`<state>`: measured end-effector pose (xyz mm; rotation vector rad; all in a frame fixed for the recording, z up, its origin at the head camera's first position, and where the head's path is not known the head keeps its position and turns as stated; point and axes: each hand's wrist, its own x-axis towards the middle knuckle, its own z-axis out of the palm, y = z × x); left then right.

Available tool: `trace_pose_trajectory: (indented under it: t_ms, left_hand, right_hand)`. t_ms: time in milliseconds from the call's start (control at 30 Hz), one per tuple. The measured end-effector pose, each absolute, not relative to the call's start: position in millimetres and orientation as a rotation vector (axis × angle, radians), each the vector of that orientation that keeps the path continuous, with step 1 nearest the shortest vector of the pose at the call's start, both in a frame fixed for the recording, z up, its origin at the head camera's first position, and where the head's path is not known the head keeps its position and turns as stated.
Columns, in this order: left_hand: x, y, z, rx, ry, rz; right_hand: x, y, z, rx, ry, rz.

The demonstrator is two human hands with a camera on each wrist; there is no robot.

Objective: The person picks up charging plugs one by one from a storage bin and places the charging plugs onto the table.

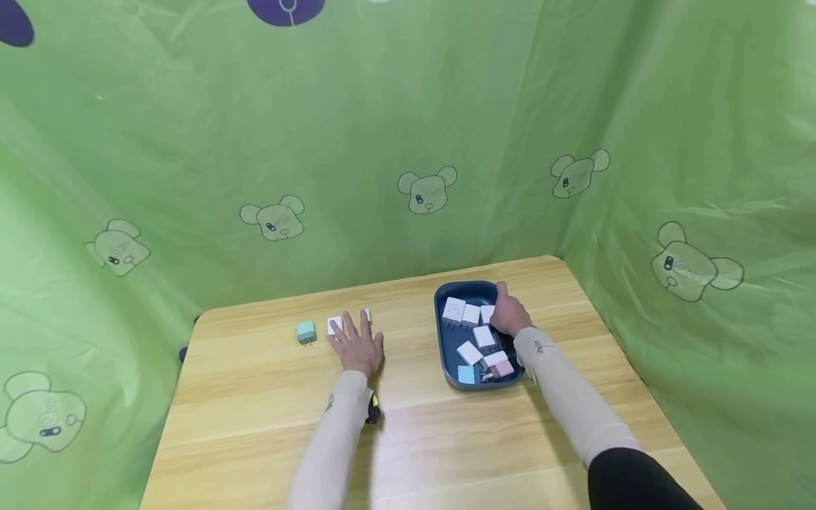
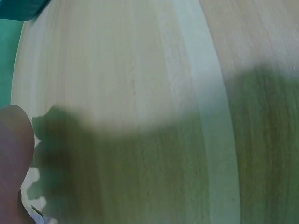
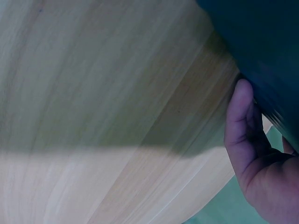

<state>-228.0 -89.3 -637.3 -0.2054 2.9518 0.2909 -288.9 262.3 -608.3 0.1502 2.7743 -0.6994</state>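
Note:
My left hand (image 1: 359, 352) reaches over the table with fingers spread, palm down. Its fingertips overlap a white plug charger (image 1: 334, 325), and another white charger (image 1: 367, 314) peeks out beyond them, mostly hidden. A mint-green charger (image 1: 306, 331) with its prongs toward me lies to their left. On the right, my right hand (image 1: 510, 314) grips the far right side of a dark blue plastic bin (image 1: 440, 340). In the right wrist view, its fingers (image 3: 240, 109) lie against the bin's outer wall. Several chargers are inside, among them a white one (image 1: 469, 353), a light-blue one (image 1: 467, 374) and a pink one (image 1: 503, 368).
A light wood-grain table (image 1: 408, 453) carries everything. Green cloth (image 1: 357, 142) printed with bear heads hangs behind the table and along both sides. A black item with a yellow mark (image 1: 373, 409) shows beside the left wrist.

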Motion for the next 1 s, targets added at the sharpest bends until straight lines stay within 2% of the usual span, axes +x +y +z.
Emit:
trace_pose_trajectory:
  t_ms: [667, 1000]
  left_hand:
    - [-225.0, -85.1, -632.1, -0.199, 3.095, 0.343]
    - [-240.7, -51.8, -589.1, 0.154, 3.427, 0.786]
  right_hand:
    - [-289.8, 262.6, -610.5, 0.168, 2.769, -0.682]
    - [-289.6, 262.0, -608.6, 0.166, 2.767, -0.685]
